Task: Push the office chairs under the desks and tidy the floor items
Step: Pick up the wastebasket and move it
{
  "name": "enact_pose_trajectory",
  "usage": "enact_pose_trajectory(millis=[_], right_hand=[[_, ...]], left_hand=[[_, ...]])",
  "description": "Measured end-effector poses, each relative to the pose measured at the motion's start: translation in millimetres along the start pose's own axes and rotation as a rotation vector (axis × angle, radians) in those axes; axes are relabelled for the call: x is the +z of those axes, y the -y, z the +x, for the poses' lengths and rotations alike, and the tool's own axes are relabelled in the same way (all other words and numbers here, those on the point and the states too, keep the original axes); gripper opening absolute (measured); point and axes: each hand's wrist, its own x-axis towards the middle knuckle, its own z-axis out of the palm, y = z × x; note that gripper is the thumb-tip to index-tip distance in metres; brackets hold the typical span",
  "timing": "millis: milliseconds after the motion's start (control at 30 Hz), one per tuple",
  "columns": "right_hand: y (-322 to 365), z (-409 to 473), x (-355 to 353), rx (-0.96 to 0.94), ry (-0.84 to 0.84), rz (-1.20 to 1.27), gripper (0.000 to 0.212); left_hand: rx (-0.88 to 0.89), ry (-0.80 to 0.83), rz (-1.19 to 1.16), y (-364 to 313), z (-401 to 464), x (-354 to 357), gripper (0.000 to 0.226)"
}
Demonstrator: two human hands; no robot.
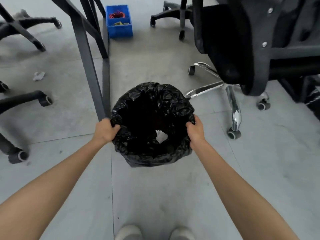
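Observation:
A waste bin lined with a black plastic bag stands on the grey floor in the middle of the view. My left hand grips its left rim and my right hand grips its right rim. Something white lies inside the bin near the bottom. A black office chair with a chrome star base stands just right of the bin. A crumpled piece of white paper lies on the floor at the left.
Grey desk legs rise just left of the bin. A blue bin with red and yellow items sits on the floor behind them. Black chair bases with castors spread at the left and at the back. My shoes show at the bottom.

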Motion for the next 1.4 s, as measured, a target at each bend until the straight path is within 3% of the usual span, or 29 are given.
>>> enact_pose_trajectory(millis=[133, 300, 600, 800, 1133, 1400], right_hand=[[20, -64, -68, 0.078, -0.087, 0.026, 0.049], [70, -160, -167, 0.167, -0.258, 0.092, 0.05], [221, -408, -340, 0.215, -0.651, 0.349, 0.04], [266, -573, -414, 0.202, -0.927, 0.586, 0.047], [187, -744, -499, 0.178, -1.301, 0.913, 0.043], [118, -820, -628, 0.261, -1.479, 0.99, 0.042]], left_hand=[[-0.041, 0.082, -0.046, -49, -65, -13, 0.027], [0.03, 0.233, -0.01, -136, -155, -56, 0.019], [0.424, 0.385, 0.045, -336, -339, -201, 0.017], [0.756, 0.524, 0.048, -416, -470, -257, 0.015], [1.202, 0.75, 0.218, -498, -647, -185, 0.016], [1.291, 0.871, 0.313, -566, -807, -77, 0.013]])
